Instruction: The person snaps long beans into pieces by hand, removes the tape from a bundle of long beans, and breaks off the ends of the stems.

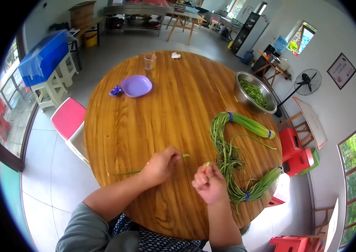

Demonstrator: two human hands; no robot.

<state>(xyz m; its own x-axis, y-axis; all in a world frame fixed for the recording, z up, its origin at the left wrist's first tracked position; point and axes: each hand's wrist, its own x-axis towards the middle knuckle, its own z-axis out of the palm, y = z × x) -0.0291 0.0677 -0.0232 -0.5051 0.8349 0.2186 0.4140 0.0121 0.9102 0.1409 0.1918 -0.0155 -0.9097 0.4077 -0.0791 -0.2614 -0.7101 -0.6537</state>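
My left hand (161,166) is closed round a long green bean (186,156), whose short end sticks out past the fingers while its tail runs out to the left under the wrist. To its right, my right hand (210,183) is closed with a small green bean piece (207,164) at its fingertips. The hands are apart, above the round wooden table (165,113). Bundles of long beans (228,161) bound with blue bands lie curved just right of my right hand. A steel bowl (255,92) at the table's back right holds cut green pieces.
On the table's back left are a purple dish (136,86), a purple crumpled item (115,91) and a clear cup (149,62). A white crumpled tissue (176,55) lies near the far edge. Red stools (291,145) stand at the right, and a pink-seated chair (69,117) at the left.
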